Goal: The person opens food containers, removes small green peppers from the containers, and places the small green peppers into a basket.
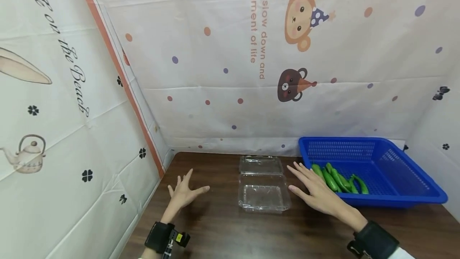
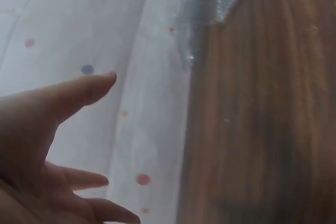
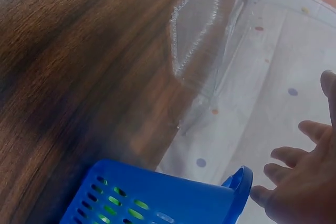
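Note:
A clear plastic clamshell box (image 1: 264,193) lies opened flat on the brown table, its lid (image 1: 261,165) toward the back wall. To its left, my left hand (image 1: 184,194) hovers with fingers spread and holds nothing. My right hand (image 1: 316,191) is between the box and a blue plastic basket (image 1: 395,199), fingers extended, overlapping the basket's left edge in the head view. Several green chili peppers (image 1: 338,180) lie in the left part of the basket. In the right wrist view the fingers of the right hand (image 3: 304,182) are apart, near the rim of the basket (image 3: 173,187).
A white printed cloth (image 1: 223,63) hangs behind the table, and another (image 1: 72,139) covers the left side. The wooden table (image 1: 223,235) stretches in front of the box. Black bands with cameras are on both wrists.

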### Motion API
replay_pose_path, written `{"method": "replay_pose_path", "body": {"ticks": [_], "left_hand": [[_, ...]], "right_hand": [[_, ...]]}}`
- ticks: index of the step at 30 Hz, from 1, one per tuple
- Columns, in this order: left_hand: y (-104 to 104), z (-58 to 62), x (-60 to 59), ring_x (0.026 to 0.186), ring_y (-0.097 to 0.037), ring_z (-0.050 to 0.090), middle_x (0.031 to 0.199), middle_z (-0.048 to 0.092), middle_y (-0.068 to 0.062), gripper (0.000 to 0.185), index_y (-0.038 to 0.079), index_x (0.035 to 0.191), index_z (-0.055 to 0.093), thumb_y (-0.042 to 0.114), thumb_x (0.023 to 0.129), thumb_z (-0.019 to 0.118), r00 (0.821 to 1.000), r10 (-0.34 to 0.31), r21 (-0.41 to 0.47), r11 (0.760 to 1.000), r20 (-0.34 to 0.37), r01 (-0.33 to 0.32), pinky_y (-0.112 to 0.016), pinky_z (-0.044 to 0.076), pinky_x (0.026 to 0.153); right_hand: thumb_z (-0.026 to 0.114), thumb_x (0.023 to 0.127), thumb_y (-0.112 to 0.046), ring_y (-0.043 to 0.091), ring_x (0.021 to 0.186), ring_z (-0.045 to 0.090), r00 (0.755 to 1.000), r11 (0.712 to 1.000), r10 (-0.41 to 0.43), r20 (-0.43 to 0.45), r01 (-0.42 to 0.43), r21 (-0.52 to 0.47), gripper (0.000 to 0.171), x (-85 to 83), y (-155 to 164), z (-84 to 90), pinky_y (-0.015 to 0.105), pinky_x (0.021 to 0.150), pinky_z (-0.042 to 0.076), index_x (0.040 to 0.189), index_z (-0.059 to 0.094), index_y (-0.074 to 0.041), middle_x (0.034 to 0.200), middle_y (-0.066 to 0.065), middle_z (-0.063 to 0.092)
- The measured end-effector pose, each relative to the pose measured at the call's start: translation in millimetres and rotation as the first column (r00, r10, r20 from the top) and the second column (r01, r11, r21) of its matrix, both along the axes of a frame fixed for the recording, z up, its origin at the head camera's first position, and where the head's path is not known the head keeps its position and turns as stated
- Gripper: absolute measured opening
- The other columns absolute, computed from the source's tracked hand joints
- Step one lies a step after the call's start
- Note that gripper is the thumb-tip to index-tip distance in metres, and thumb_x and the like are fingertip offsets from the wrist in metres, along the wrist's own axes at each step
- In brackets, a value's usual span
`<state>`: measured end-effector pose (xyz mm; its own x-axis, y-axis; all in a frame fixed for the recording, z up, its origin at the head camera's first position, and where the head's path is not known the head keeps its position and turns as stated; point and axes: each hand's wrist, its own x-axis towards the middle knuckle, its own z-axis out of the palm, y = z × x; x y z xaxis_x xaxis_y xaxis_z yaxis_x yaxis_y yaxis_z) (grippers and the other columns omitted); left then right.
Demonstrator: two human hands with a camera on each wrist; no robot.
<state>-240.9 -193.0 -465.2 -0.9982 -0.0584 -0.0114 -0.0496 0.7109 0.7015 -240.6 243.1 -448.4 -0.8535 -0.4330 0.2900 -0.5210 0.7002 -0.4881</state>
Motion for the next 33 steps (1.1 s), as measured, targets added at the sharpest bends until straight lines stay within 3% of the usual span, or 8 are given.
{"method": "replay_pose_path", "body": {"ticks": [4,7,13,20,26,29,33], "left_hand": [[13.9,9.6,-5.6,0.155,-0.053,-0.004,0.167,0.011,-0.032,0.102,0.007,0.164,0.02,0.051,0.089,0.073,0.996,-0.077,-0.04,0.996,-0.052,0.075,-0.08,-0.017,0.115],[31.9,9.8,-7.4,0.157,-0.048,-0.011,0.171,0.004,-0.023,0.096,0.01,0.165,0.016,0.054,0.095,0.064,0.987,-0.14,-0.083,0.987,-0.073,0.134,-0.079,-0.022,0.115],[57.9,-0.9,-7.6,0.158,-0.043,-0.014,0.172,0.001,-0.019,0.089,0.013,0.166,0.015,0.056,0.099,0.056,0.968,-0.22,-0.14,0.969,-0.119,0.203,-0.075,-0.02,0.118],[52.1,-14.4,-3.4,0.158,-0.042,-0.015,0.172,-0.004,-0.018,0.088,0.016,0.166,0.012,0.053,0.101,0.056,0.952,-0.283,-0.113,0.956,-0.119,0.27,-0.075,-0.017,0.119],[50.3,-17.9,0.1,0.16,-0.037,-0.013,0.173,-0.002,-0.009,0.086,0.021,0.167,0.01,0.052,0.101,0.056,0.927,-0.322,-0.157,0.942,-0.193,0.295,-0.071,-0.015,0.123],[53.8,-18.6,-0.3,0.161,-0.038,-0.005,0.173,0.006,-0.009,0.085,0.022,0.166,0.016,0.051,0.1,0.06,0.903,-0.323,-0.187,0.942,-0.285,0.278,-0.072,-0.012,0.123],[60.1,-17.3,-4.7,0.16,-0.038,0.007,0.171,0.019,-0.01,0.086,0.023,0.165,0.023,0.053,0.095,0.065,0.87,-0.267,-0.191,0.96,-0.415,0.203,-0.072,-0.006,0.124]], "right_hand": [[0.06,0.103,-0.04,0.048,0.154,0.022,1.0,1.0,-0.009,-0.026,0.009,0.013,0.063,5.8,-1.0,-2.6,0.068,0.126,0.015,0.16,0.037,-0.026,0.167,0.019,0.031],[0.06,0.103,-0.039,0.047,0.154,0.024,0.998,0.999,-0.024,-0.06,0.025,0.02,0.061,10.8,-1.4,-5.5,0.064,0.128,0.015,0.159,0.038,-0.026,0.166,0.017,0.033],[0.06,0.103,-0.037,0.048,0.152,0.028,0.996,0.999,-0.048,-0.081,0.05,0.016,0.058,18.0,-0.5,-8.3,0.07,0.122,0.022,0.157,0.044,-0.023,0.163,0.018,0.039],[0.059,0.104,-0.038,0.048,0.152,0.027,0.998,0.999,-0.042,-0.055,0.043,0.027,0.057,18.7,1.0,-7.8,0.075,0.118,0.022,0.156,0.045,-0.022,0.164,0.018,0.037],[0.059,0.104,-0.037,0.047,0.152,0.028,0.996,0.998,-0.041,-0.083,0.044,0.04,0.055,14.7,-0.1,-8.3,0.074,0.119,0.023,0.155,0.046,-0.021,0.163,0.018,0.039],[0.06,0.104,-0.038,0.046,0.152,0.029,0.994,0.997,-0.039,-0.103,0.045,0.058,0.056,15.0,-1.3,-10.3,0.071,0.121,0.023,0.155,0.046,-0.02,0.162,0.018,0.04],[0.061,0.103,-0.039,0.044,0.152,0.03,0.988,0.994,-0.035,-0.149,0.049,0.094,0.059,17.5,-2.7,-12.6,0.052,0.133,0.01,0.157,0.044,-0.023,0.162,0.015,0.041]]}}
